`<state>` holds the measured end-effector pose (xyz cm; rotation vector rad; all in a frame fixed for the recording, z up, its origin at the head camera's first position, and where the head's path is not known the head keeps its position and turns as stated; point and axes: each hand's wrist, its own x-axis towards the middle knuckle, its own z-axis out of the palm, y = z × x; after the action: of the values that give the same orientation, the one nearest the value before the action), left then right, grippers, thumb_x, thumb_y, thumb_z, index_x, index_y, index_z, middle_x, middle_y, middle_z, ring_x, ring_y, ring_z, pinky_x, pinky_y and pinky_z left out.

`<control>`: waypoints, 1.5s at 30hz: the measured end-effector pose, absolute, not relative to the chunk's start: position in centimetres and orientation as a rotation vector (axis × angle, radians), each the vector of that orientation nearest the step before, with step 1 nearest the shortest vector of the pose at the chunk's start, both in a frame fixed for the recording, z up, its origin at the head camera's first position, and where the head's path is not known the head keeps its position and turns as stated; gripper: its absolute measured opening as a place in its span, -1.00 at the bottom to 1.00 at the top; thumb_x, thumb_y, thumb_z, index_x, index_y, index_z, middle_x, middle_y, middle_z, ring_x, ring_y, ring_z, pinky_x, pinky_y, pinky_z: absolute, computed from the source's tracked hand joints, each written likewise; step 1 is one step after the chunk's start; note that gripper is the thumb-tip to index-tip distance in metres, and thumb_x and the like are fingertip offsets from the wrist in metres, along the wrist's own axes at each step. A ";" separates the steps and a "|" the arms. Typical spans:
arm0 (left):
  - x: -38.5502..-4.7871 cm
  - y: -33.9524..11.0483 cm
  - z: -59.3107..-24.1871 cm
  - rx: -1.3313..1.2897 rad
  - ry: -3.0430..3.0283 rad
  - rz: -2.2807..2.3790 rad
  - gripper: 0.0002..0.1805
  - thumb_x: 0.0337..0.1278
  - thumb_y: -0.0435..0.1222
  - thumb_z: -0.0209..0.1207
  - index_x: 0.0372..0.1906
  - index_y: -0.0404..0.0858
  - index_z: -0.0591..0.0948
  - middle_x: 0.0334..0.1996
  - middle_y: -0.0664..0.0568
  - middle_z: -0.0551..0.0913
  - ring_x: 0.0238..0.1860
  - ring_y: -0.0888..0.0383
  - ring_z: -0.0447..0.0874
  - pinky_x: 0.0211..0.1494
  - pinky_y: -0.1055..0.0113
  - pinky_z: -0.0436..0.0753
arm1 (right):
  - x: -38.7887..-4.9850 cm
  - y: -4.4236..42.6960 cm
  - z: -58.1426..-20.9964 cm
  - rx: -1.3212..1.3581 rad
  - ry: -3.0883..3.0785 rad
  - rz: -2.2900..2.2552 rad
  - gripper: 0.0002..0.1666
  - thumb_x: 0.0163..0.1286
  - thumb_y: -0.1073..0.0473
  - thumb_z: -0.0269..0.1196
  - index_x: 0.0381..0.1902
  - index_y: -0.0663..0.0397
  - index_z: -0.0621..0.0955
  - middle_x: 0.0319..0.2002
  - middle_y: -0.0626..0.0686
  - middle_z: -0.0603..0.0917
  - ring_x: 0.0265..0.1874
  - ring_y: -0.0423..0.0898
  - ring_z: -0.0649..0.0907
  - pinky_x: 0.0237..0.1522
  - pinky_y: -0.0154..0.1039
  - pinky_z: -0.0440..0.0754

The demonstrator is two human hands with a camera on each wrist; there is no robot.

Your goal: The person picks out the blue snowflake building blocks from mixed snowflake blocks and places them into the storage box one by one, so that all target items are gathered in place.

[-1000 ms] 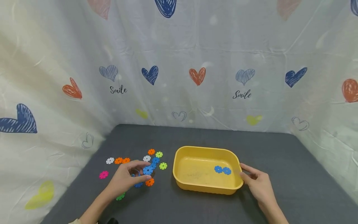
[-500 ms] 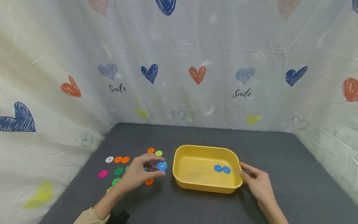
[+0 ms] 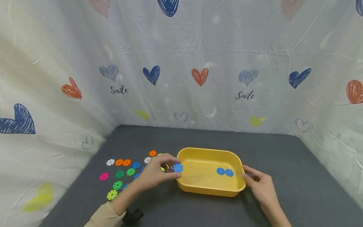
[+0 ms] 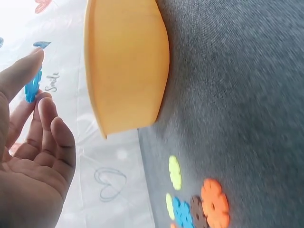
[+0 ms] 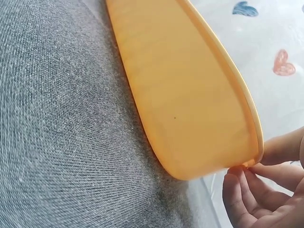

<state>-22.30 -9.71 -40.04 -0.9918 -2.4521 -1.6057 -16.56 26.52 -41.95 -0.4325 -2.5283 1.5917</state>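
Note:
In the head view my left hand [image 3: 156,172] pinches a blue snowflake disc [image 3: 178,167] between thumb and fingers, above the left rim of a yellow plastic basin [image 3: 195,179]. The left wrist view shows that blue disc [image 4: 32,89] edge-on, higher than the basin's rim, the other fingers loosely bent. My right hand [image 3: 263,187] grips the basin's right rim; up close, its thumb and fingers [image 5: 254,187] meet at the rim's corner. Two blue discs [image 3: 225,171] lie side by side on the basin floor, toward the right.
Loose snowflake discs lie scattered on the dark grey cloth left of the basin: a pink one [image 3: 104,176], orange ones [image 3: 119,162], a white one [image 3: 110,162], green ones [image 3: 117,185] and several others, partly behind my left arm. A heart-printed curtain [image 3: 181,94] surrounds the table.
From over the scattered discs, my left hand has carried the blue disc rightward to the basin's left rim. Discs formerly behind that hand now show. The right hand and basin have stayed put.

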 end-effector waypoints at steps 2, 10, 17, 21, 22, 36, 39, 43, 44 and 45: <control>-22.4 -9.2 -40.1 -0.998 -2.450 -1.627 -0.62 -0.04 -0.18 0.50 -0.05 -0.04 0.70 -0.36 0.09 0.60 -0.33 0.04 0.59 -0.29 0.25 0.62 | -16.6 26.5 -42.0 -0.434 -2.529 1.591 -0.49 0.37 0.23 0.28 0.27 0.18 0.56 -0.38 0.10 0.66 -0.39 0.01 0.56 -0.48 -0.27 0.50; -23.0 -7.6 -40.6 -0.988 -2.498 -1.653 -0.61 0.00 -0.18 0.48 -0.04 -0.14 0.68 -0.29 0.10 0.60 -0.32 0.11 0.58 -0.26 0.23 0.61 | -16.6 26.5 -42.0 -0.440 -2.525 1.605 -0.48 0.37 0.23 0.28 0.27 0.19 0.55 -0.36 0.11 0.66 -0.38 0.03 0.57 -0.47 -0.24 0.53; -23.5 -6.3 -40.9 -0.990 -2.541 -1.566 -0.61 -0.01 -0.09 0.48 -0.05 -0.06 0.69 -0.20 0.24 0.62 -0.29 0.18 0.59 -0.28 0.26 0.63 | -16.6 26.6 -42.1 -0.437 -2.532 1.585 -0.48 0.37 0.23 0.28 0.27 0.20 0.55 -0.38 0.09 0.65 -0.40 0.01 0.56 -0.48 -0.24 0.51; -23.7 -5.6 -40.9 -1.017 -2.558 -1.535 -0.61 0.00 -0.10 0.47 -0.04 -0.08 0.69 -0.19 0.24 0.62 -0.28 0.17 0.59 -0.29 0.29 0.63 | -16.6 26.6 -42.2 -0.436 -2.533 1.580 -0.49 0.37 0.23 0.28 0.27 0.20 0.55 -0.37 0.09 0.66 -0.40 0.00 0.56 -0.48 -0.25 0.52; -23.7 -5.4 -40.9 -1.025 -2.560 -1.532 -0.62 0.00 -0.11 0.47 -0.04 -0.08 0.69 -0.18 0.23 0.63 -0.28 0.16 0.59 -0.28 0.29 0.64 | -16.6 26.6 -42.2 -0.438 -2.532 1.580 -0.49 0.37 0.23 0.28 0.27 0.21 0.55 -0.37 0.09 0.66 -0.40 0.00 0.56 -0.48 -0.25 0.52; -24.5 -2.6 -41.4 -1.081 -2.652 -1.456 -0.62 0.00 -0.19 0.48 -0.04 -0.18 0.70 -0.18 0.23 0.64 -0.25 0.17 0.59 -0.20 0.35 0.59 | -16.5 26.4 -42.1 -0.439 -2.527 1.589 -0.49 0.36 0.25 0.27 0.26 0.22 0.55 -0.33 0.09 0.68 -0.40 -0.03 0.56 -0.48 -0.25 0.53; -24.6 -1.9 -41.5 -1.078 -2.672 -1.426 -0.60 0.01 -0.19 0.47 -0.02 -0.21 0.71 -0.17 0.24 0.64 -0.24 0.18 0.59 -0.21 0.37 0.59 | -16.5 26.4 -42.0 -0.441 -2.527 1.593 -0.48 0.36 0.25 0.28 0.27 0.21 0.55 -0.35 0.09 0.67 -0.40 -0.03 0.56 -0.47 -0.25 0.53; -24.8 -0.9 -41.4 -1.079 -2.692 -1.360 -0.59 -0.01 -0.18 0.48 -0.03 -0.24 0.72 -0.19 0.25 0.64 -0.27 0.23 0.59 -0.22 0.41 0.58 | -16.5 26.5 -41.9 -0.445 -2.530 1.600 -0.47 0.36 0.23 0.28 0.28 0.20 0.55 -0.36 0.09 0.66 -0.38 0.00 0.55 -0.48 -0.25 0.52; -24.9 -0.6 -41.4 -1.079 -2.697 -1.346 -0.59 -0.01 -0.18 0.49 -0.03 -0.24 0.72 -0.20 0.24 0.64 -0.27 0.24 0.59 -0.22 0.41 0.57 | -16.5 26.5 -41.9 -0.444 -2.533 1.602 -0.47 0.36 0.23 0.28 0.28 0.20 0.54 -0.36 0.09 0.66 -0.38 0.01 0.56 -0.48 -0.25 0.52; -25.0 -0.4 -41.5 -1.082 -2.704 -1.330 -0.60 -0.01 -0.19 0.49 -0.03 -0.24 0.72 -0.22 0.24 0.64 -0.28 0.25 0.59 -0.21 0.42 0.57 | -16.5 26.5 -41.9 -0.442 -2.534 1.601 -0.47 0.37 0.23 0.28 0.28 0.20 0.54 -0.36 0.09 0.66 -0.37 0.01 0.55 -0.48 -0.25 0.52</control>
<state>-24.98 -0.38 -41.46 -1.0819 -2.7036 -1.3296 -16.53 26.50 -41.91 -0.4416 -2.5338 1.6005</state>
